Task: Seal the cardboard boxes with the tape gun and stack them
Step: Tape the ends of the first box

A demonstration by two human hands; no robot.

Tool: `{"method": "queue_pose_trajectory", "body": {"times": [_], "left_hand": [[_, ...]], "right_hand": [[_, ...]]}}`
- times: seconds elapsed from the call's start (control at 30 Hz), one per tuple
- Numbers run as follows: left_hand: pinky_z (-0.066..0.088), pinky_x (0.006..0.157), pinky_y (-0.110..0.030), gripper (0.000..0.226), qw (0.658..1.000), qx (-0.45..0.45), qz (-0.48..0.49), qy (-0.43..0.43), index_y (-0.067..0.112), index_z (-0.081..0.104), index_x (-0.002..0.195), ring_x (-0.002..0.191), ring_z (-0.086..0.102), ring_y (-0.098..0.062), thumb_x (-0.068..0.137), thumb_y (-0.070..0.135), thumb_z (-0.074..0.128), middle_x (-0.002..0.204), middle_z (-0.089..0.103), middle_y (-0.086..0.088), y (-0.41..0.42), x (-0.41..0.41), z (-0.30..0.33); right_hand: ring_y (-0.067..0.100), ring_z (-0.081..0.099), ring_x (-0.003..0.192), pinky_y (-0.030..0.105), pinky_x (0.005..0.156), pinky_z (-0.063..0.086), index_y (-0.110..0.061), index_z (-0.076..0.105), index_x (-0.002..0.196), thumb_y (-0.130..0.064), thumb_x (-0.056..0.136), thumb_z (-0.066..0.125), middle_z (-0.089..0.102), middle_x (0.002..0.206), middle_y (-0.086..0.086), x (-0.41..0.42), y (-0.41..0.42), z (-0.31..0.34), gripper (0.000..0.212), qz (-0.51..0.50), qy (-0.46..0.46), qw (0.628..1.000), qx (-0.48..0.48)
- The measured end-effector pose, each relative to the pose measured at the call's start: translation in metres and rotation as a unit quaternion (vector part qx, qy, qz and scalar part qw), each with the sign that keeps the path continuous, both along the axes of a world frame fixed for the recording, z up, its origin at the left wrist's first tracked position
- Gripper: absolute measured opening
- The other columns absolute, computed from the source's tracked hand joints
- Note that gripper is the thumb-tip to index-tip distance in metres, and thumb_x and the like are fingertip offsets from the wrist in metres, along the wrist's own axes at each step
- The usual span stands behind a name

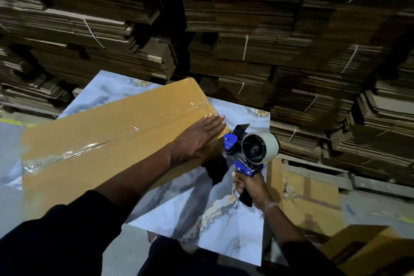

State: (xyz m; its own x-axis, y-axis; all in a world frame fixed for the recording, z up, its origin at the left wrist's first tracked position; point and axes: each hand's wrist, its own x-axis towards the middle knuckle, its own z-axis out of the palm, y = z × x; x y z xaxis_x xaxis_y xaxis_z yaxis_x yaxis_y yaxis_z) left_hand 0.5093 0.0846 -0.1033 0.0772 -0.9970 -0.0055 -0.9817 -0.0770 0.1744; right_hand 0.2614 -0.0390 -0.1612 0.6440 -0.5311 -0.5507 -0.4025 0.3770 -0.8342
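The left hand [198, 138] lies flat, fingers together, on the taped box [107, 134] on the marble table [224, 226] — the right hand [251, 186] grips the tape gun [248, 152] just beside the box's end.

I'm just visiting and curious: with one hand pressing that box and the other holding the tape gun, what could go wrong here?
The tape gun in the right hand has its cutter near the left hand; a slip might nick fingers. The cardboard box overhangs the marble-patterned table, so hard pressing could tip it.
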Motion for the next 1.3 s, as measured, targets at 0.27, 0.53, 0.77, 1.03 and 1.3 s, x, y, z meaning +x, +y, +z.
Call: {"method": "queue_pose_trajectory", "body": {"times": [0.27,0.53,0.77,1.03,1.3], "left_hand": [[0.0,0.129,-0.04,0.102,1.0,-0.005,0.007,0.002,0.013,0.005,0.166,0.16,-0.008,-0.025,0.088,0.037,0.067,0.174,-0.004,-0.009,-0.002,0.001,-0.004],[0.0,0.129,-0.041,0.104,1.0,-0.001,0.007,-0.002,0.013,0.004,0.166,0.16,-0.009,-0.025,0.089,0.037,0.069,0.174,-0.006,-0.009,-0.003,0.003,-0.006],[-0.002,0.129,-0.039,0.101,1.0,-0.002,0.004,0.009,0.014,0.004,0.166,0.16,-0.011,-0.022,0.09,0.036,0.067,0.174,-0.005,-0.007,-0.003,0.003,-0.005],[-0.003,0.129,-0.039,0.11,1.0,0.011,0.0,0.001,0.011,0.0,0.166,0.16,-0.011,-0.024,0.085,0.039,0.07,0.174,-0.008,-0.009,-0.005,0.007,-0.009],[-0.007,0.128,-0.034,0.099,1.0,-0.008,-0.007,-0.01,0.01,0.003,0.165,0.16,-0.009,-0.025,0.091,0.053,0.053,0.174,-0.004,-0.01,-0.003,0.006,-0.008]], "right_hand": [[0.018,0.039,0.043,0.029,0.046,0.028,0.004,0.067,0.097,-0.002,0.096,0.066,0.06,0.062,0.009,0.001,-0.02,0.001,0.006,-0.011,0.064,0.996,-0.055],[0.019,0.04,0.042,0.027,0.045,0.03,-0.009,0.066,0.076,0.0,0.094,0.068,0.061,0.062,0.01,-0.003,-0.036,0.02,0.02,0.026,0.068,0.988,-0.134],[0.021,0.041,0.046,0.032,0.049,0.033,0.0,0.062,0.078,-0.007,0.088,0.074,0.057,0.059,0.014,-0.004,-0.047,0.022,0.017,0.062,0.108,0.97,-0.209],[0.027,0.068,0.102,0.037,0.079,0.055,-0.009,0.072,0.115,-0.007,0.082,0.081,0.076,0.105,0.01,0.005,-0.074,0.037,0.035,0.147,0.134,0.901,-0.386],[0.026,0.07,0.067,0.04,0.056,0.051,-0.014,0.073,0.077,-0.016,0.077,0.081,0.072,0.069,0.008,0.003,-0.094,0.056,0.008,0.203,0.14,0.812,-0.529]]}}
